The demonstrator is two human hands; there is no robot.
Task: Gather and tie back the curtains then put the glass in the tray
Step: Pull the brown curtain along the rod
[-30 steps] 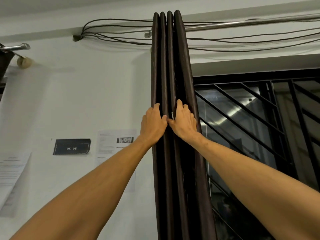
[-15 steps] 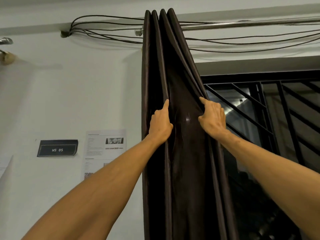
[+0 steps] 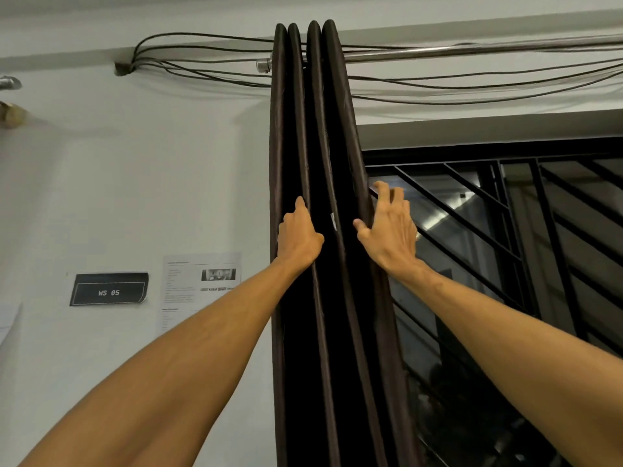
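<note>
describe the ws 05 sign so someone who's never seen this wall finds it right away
Start at the dark gathered curtain and look to the white wall on its left. Among the white printed sheets stuck there, it is the only black label, with WS 05 in white letters.

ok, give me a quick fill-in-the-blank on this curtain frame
1. The dark brown pleated curtain hangs from a shiny metal ____.
2. The black rectangular wall sign reads WS ____.
3. The right hand is open with fingers spread; the left hand grips the ____.
Missing: rod; 05; curtain.
</note>
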